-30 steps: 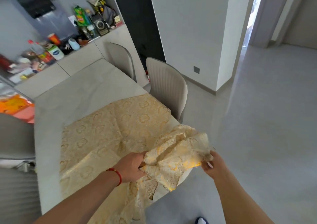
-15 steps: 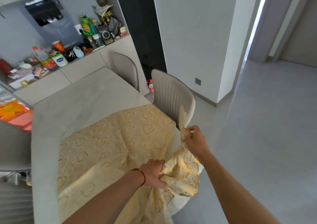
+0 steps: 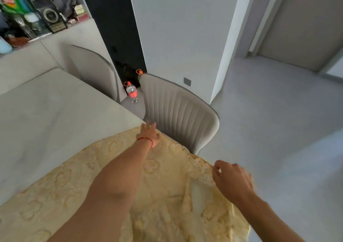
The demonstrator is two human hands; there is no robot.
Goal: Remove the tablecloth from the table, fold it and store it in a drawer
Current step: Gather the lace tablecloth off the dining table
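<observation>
A yellow patterned tablecloth (image 3: pixel 74 186) covers the near part of the pale grey table (image 3: pixel 46 112) and hangs over its right edge. My left hand (image 3: pixel 149 133), with a red string at the wrist, reaches far out with straight fingers and rests on the cloth's far right corner at the table edge. My right hand (image 3: pixel 232 178) is at the cloth's right border, fingers curled, pinching the lacy edge where it drapes off the table.
Two grey padded chairs (image 3: pixel 178 110) (image 3: pixel 92 71) stand along the table's right side; a small bottle (image 3: pixel 132 93) sits on the far one's seat. A cluttered sideboard (image 3: pixel 37 19) runs along the back left. Grey floor (image 3: pixel 278 130) stretches to the right.
My left hand let go of the bunched cloth and reached forward to the far corner. My right hand came down to the right border. The bunched part now lies spread over the table.
</observation>
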